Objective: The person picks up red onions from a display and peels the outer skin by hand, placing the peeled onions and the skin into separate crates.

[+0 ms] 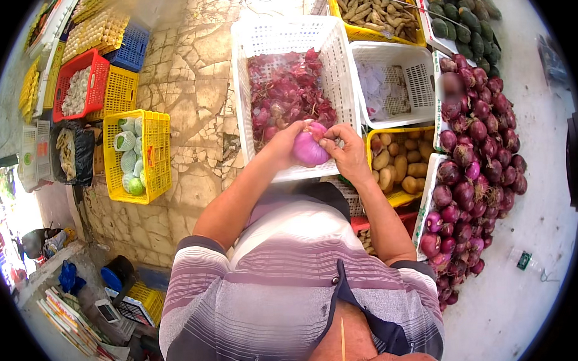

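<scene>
A red onion (pixel 311 148) with smooth, shiny purple skin is held over the near end of a white plastic crate (pixel 347 83). My left hand (pixel 287 141) wraps around its left side, the thumb up by the papery top. From the right, my right hand (pixel 346 152) touches the same onion, with bent fingers and the thumb against its skin. Whether a flake of skin is pinched there is too small to tell. Below, loose dry onion skins (pixel 286 90) cover the crate's floor, and some rounded onion shapes show among them.
Red onions (pixel 483 145) are heaped along the right. Beside the crate stand a white basket (pixel 422 87) with plastic netting, a yellow crate of potatoes (pixel 398 162) and a crate of brownish roots (pixel 374 13). Leftward are a yellow crate (pixel 157 156) of netted produce and a red garlic basket (pixel 101 75).
</scene>
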